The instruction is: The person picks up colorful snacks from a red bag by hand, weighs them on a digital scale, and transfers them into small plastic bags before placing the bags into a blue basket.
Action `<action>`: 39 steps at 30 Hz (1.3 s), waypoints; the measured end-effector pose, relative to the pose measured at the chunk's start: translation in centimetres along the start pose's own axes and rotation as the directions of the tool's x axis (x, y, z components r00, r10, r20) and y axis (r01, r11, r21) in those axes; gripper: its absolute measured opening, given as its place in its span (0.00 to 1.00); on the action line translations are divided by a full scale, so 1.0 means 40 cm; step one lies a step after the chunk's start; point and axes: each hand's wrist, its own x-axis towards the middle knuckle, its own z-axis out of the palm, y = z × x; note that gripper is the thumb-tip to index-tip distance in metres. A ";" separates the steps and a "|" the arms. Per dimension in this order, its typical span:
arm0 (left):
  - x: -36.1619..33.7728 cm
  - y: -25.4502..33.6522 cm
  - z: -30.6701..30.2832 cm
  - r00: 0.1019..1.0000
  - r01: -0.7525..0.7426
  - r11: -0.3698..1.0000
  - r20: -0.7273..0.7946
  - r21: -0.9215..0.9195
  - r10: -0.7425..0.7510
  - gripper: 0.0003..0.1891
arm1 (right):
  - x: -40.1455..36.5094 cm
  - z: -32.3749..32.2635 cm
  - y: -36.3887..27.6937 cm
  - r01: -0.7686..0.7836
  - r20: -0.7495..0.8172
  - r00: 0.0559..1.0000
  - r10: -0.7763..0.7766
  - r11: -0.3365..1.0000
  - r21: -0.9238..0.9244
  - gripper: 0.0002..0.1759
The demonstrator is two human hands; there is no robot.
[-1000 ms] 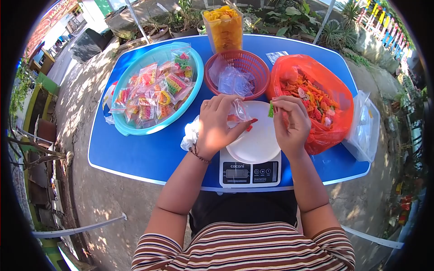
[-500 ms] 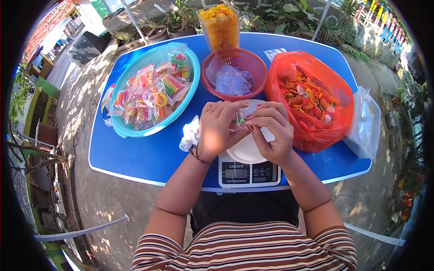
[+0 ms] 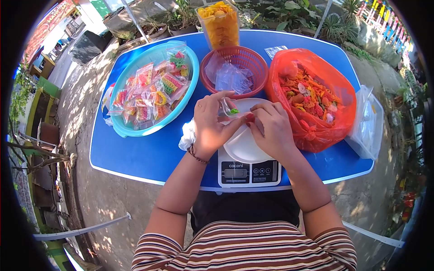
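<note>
A small clear plastic bag (image 3: 229,107) with green and reddish pieces inside is tilted above the white plate (image 3: 247,148) of a kitchen scale (image 3: 249,174). My left hand (image 3: 211,121) grips the bag, fingers behind it and thumb along its near edge. Beside my left thumb tip, the fingertips of my right hand (image 3: 274,130) are pinched together at the bag's right end; they partly hide that end. Crumpled white plastic (image 3: 187,135) lies next to my left wrist.
A turquoise basin (image 3: 192,86) of filled packets stands left. Behind my hands is a red basket (image 3: 260,67) of clear bags, with a tub of yellow chips (image 3: 219,29) beyond. An orange bag (image 3: 337,79) of colourful snacks and a clear container (image 3: 366,124) sit right on the blue table (image 3: 131,156).
Both hands have turned slightly, and the small bag now points up and left, showing more of its contents. My right fingertips have closed in beside my left thumb.
</note>
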 end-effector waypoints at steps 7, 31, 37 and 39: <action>0.006 0.009 0.001 0.998 -0.060 0.995 0.019 0.078 0.058 0.29 | 0.012 -0.016 0.019 -0.001 -0.113 0.994 0.013 0.995 0.103 0.11; 0.003 0.020 0.002 0.966 -0.252 0.967 0.076 0.046 0.248 0.32 | 0.000 -0.005 -0.019 0.327 -0.448 0.891 -0.068 0.782 0.531 0.10; -0.006 0.010 0.003 0.969 -0.218 0.976 0.118 -0.007 0.217 0.36 | 0.005 -0.023 -0.034 0.282 -0.285 0.939 -0.191 0.904 0.321 0.08; -0.006 0.005 0.005 0.972 -0.215 0.977 0.102 0.007 0.213 0.35 | 0.010 -0.037 -0.047 0.282 -0.263 0.943 -0.205 0.912 0.299 0.09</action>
